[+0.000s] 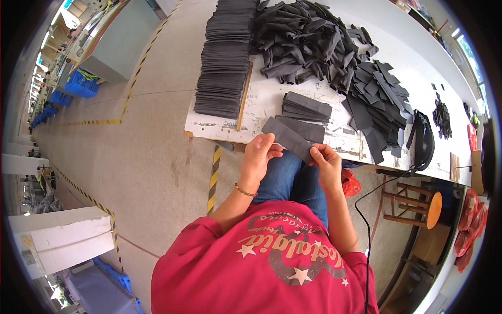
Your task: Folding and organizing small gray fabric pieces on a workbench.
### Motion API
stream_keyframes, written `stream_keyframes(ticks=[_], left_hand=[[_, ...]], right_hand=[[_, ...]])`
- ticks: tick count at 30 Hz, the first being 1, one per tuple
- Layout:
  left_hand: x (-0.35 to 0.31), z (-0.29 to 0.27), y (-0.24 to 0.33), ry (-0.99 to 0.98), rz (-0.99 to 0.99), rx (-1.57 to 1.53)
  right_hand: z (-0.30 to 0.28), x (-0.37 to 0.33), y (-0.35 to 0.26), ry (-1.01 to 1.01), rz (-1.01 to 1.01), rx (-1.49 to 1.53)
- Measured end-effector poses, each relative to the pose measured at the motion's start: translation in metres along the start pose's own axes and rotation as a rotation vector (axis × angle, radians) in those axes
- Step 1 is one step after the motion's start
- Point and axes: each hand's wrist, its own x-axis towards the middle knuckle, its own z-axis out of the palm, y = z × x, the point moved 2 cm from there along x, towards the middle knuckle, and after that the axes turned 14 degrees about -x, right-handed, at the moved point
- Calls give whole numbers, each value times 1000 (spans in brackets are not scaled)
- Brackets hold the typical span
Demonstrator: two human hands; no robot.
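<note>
Between my two hands a flat black fabric strip (288, 140) is stretched at a slant, just over the table's front edge. My left hand (259, 155) pinches its left end between thumb and fingers. At the lower right end, my right hand (326, 163) grips the strip the same way. Another black piece (308, 129) lies on the table right behind it, partly covered. Beyond that sits a short stack of folded black strips (306, 107). A long row of tightly packed black strips (224, 57) runs along the table's left side, beside a wooden slat (244, 97).
A big heap of black fabric tubes (303, 39) fills the far middle of the white table (204, 124). Loose flat black pieces (377, 99) are piled to its right, near a black curved object (421, 140) with a cable. A wooden stool (431, 209) stands at right.
</note>
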Motion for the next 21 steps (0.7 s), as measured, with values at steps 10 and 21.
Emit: stream_keyframes(ticks=[10,21], left_hand=[[-6,18,7,-86,17,361],[-1,22,2,-238,-194,120]], right_hand=[[19,-2,-54,48,-378,-556],[39,0,-12,-335,90,518]])
